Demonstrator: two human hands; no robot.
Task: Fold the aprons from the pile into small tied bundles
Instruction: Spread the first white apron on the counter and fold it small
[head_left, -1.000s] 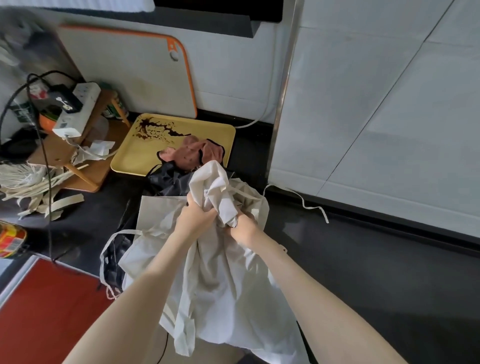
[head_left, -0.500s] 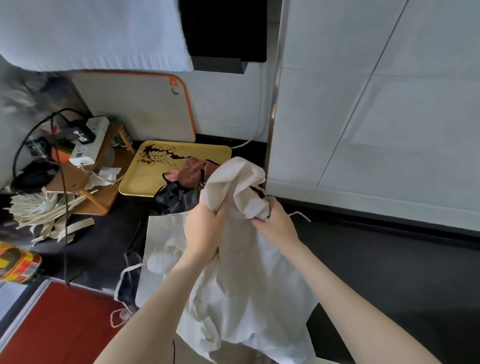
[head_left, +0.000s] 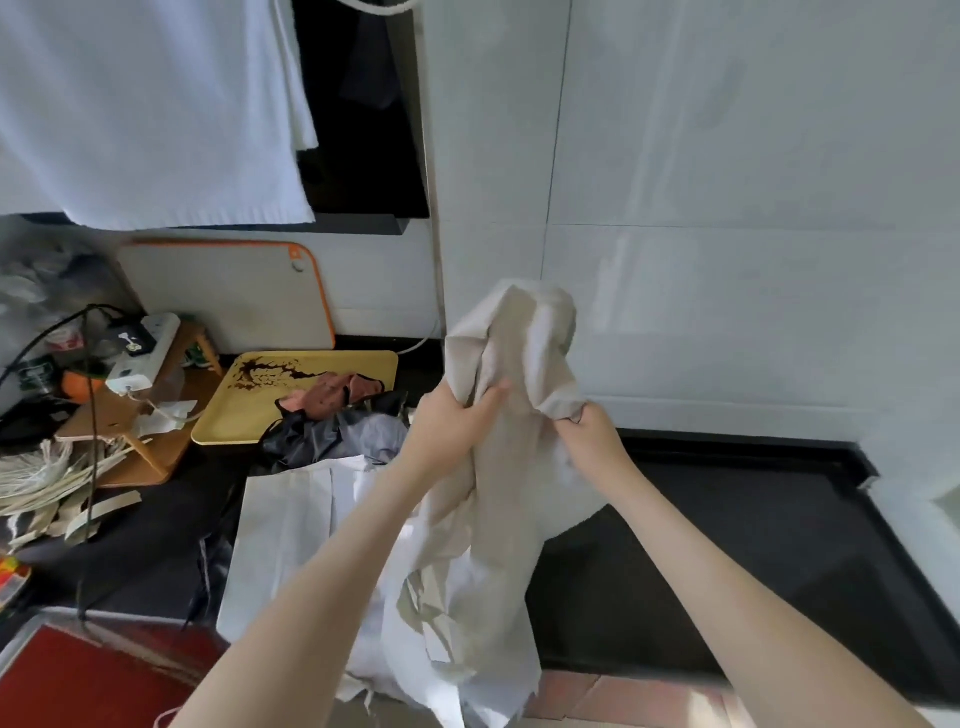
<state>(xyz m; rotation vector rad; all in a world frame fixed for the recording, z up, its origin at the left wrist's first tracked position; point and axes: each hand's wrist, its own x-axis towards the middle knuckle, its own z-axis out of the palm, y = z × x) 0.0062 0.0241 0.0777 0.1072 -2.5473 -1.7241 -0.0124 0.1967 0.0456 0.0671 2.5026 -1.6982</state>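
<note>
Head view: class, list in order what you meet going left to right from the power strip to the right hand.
Power strip → yellow tray → pink cloth → left hand → right hand; both hands grip the apron.

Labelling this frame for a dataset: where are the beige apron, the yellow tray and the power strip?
beige apron (head_left: 514, 332): head view, bunched top fold.
yellow tray (head_left: 234, 415): head view, bare near-left surface.
power strip (head_left: 158, 340): head view, white casing.
</note>
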